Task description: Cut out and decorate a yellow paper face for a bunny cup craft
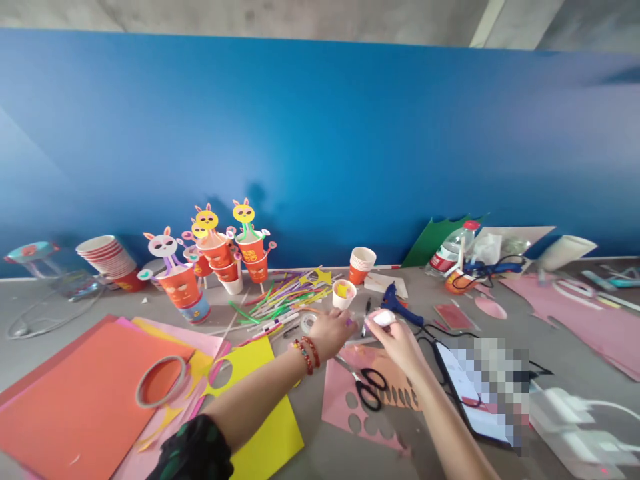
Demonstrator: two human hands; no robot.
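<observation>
My right hand point(400, 339) is closed on a small white rounded piece point(384, 318), held over the middle of the table. Just left of it, my left hand point(336, 333) has its fingers bent together, with a speck of purple at the tips; what they hold is too small to name. Beyond my left hand stands a small paper cup point(344, 293) with yellow star shapes in it. Black-handled scissors point(369, 390) lie on pink paper with cut-out holes point(345, 413), below my hands. A blue glue gun point(400, 307) rests behind my right hand.
Rabbit-faced paper-cup figures point(183, 287) stand at the back left, near stacked cups point(107, 260). Pipe cleaners point(280, 300) lie in a pile. Coloured paper point(90, 393) and a tape roll point(161, 382) are at left. A tablet point(470, 393), cables and a power strip point(575, 427) occupy the right.
</observation>
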